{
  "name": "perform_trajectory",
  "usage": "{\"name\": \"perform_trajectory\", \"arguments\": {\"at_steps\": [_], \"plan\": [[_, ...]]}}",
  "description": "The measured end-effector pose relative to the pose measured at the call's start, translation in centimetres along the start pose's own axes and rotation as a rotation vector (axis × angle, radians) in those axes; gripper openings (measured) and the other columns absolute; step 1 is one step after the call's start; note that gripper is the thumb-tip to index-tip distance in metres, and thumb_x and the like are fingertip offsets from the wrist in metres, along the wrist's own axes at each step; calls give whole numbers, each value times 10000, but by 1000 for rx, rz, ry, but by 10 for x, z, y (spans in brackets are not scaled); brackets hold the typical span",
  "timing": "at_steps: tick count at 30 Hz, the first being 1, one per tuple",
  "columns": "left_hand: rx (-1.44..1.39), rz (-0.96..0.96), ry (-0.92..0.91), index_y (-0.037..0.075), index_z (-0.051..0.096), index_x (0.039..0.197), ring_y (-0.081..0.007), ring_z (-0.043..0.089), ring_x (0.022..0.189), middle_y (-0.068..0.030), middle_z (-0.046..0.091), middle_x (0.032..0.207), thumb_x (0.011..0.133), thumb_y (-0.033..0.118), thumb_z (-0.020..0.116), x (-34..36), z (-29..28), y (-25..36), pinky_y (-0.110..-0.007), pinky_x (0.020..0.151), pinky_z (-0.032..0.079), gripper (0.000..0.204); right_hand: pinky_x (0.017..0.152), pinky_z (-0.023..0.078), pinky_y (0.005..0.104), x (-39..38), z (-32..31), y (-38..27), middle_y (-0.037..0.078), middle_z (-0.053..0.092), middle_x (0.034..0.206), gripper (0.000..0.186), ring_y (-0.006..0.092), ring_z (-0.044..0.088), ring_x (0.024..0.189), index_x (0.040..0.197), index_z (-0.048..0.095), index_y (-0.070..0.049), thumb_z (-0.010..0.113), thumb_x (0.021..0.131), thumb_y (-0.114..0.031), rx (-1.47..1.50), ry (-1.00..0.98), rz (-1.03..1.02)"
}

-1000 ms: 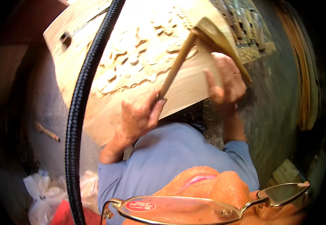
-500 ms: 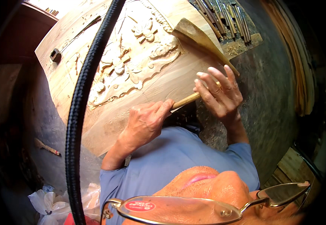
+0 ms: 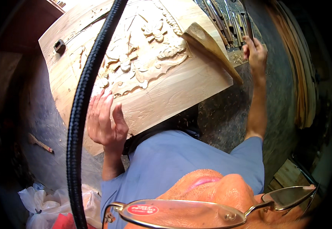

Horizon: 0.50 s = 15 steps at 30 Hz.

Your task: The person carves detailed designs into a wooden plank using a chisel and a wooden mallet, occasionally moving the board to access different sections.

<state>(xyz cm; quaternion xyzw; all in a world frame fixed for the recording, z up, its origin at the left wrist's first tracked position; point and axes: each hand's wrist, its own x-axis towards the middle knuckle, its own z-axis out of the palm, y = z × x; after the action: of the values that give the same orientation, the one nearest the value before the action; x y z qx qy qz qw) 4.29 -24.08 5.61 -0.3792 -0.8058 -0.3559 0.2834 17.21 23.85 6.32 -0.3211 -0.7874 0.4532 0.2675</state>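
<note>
A pale wooden board (image 3: 166, 101) with floral relief carving (image 3: 135, 66) lies before me. My left hand (image 3: 106, 122) is open, fingers stretched out together and thumb apart, by the near left edge of the carving; it holds nothing. At the far right, my right hand (image 3: 256, 55) is closed round a long, slim carving chisel (image 3: 248, 21) that points up out of the picture. Just left of it, several carving chisels (image 3: 221, 24) lie side by side. A worn, wedge-shaped wooden piece (image 3: 208, 47) rests across the board's right side.
A black braided cable (image 3: 82, 91) crosses the view at left. A small dark block (image 3: 59, 46) sits on the board's far left. A short wooden-handled tool (image 3: 40, 143) lies at left. White plastic bags (image 3: 45, 204) are at lower left, and long planks (image 3: 294, 65) stand at right.
Both hands have parted from the light wooden rod-like handle between them. My left hand has opened and moved left; my right has gone up to the chisels and closed on one.
</note>
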Motion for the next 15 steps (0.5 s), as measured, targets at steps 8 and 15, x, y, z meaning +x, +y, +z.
{"name": "perform_trajectory", "arguments": {"at_steps": [8, 15], "plan": [[163, -253, -48, 16, 737, 1188, -319, 764, 1086, -110, 793, 1125, 959, -2, 747, -40, -8, -23, -422, 991, 584, 230, 489, 449, 223, 145, 40, 84, -8, 659, 685, 237, 57, 560, 505, 1017, 747, -33, 659, 1044, -251, -72, -28, 147], [236, -262, -20, 41, 736, 1189, -351, 765, 1036, -112, 794, 1102, 932, -25, 753, -45, -28, -48, -427, 974, 596, 266, 496, 474, 305, 225, 27, 172, 54, 668, 758, 278, 137, 637, 614, 861, 640, -57, 631, 1010, -291, -126, 16, 195]]}}
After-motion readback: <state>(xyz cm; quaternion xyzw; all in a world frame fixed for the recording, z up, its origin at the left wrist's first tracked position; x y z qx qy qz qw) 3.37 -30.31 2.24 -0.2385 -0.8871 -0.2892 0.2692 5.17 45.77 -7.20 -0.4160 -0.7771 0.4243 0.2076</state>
